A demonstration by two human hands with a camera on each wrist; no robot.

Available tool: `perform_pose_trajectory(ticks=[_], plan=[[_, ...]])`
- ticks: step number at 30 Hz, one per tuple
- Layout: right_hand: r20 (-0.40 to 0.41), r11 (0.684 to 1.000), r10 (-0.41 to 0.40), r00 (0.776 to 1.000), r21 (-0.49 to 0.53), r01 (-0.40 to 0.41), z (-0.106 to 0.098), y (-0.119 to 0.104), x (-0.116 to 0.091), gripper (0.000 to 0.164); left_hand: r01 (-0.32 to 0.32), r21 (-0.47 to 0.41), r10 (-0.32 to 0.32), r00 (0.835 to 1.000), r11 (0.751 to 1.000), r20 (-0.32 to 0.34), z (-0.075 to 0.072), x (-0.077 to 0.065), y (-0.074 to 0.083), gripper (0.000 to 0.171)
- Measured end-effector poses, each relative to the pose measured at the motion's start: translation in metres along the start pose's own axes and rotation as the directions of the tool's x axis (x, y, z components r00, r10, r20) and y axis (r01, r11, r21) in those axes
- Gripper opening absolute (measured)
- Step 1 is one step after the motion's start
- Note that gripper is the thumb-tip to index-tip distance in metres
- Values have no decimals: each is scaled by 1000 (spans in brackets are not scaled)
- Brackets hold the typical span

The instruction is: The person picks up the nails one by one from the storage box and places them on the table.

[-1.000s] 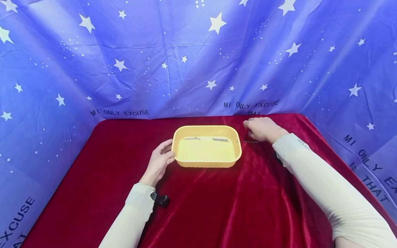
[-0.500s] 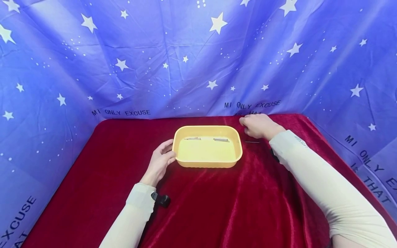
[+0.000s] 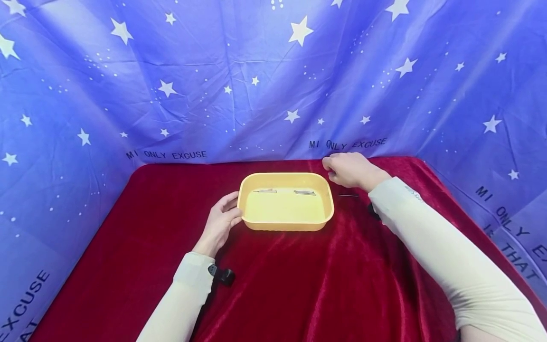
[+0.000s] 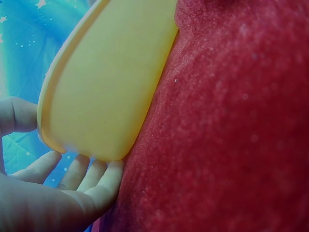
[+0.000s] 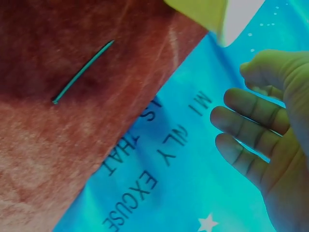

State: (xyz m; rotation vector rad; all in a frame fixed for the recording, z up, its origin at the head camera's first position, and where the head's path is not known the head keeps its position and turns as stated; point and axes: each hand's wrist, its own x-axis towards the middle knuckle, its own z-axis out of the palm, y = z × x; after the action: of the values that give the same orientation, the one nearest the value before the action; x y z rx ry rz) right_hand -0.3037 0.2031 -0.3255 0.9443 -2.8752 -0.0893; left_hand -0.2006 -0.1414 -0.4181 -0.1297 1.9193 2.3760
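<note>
Fingers of L hand (image 3: 220,221) are spread wide, tips rested against the tray's (image 3: 285,227) L end, thumb set at its rim. R hand (image 3: 350,170) is held nr the tray's far R corner, thumb & index drawn close together, other fingers half curled; whether anything is pinched btwn them can't be told. Nails (image 3: 305,193) are laid in 2 small groups inside, L & R, toward the far wall. A lone nail (image 3: 348,195) is seen on the red-covered surface (image 3: 273,285), just R of the tray. Starry blue cloth (image 3: 205,104) is hung behind & at both sides.
</note>
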Motion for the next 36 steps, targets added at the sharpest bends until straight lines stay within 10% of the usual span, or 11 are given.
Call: perform_pose_trajectory(ticks=[36], plan=[[-5, 981, -191, 982, -38, 190, -17, -62, 37, 10, 8, 3, -8, 1000, 1000, -5, 0, 0, 1, 63]])
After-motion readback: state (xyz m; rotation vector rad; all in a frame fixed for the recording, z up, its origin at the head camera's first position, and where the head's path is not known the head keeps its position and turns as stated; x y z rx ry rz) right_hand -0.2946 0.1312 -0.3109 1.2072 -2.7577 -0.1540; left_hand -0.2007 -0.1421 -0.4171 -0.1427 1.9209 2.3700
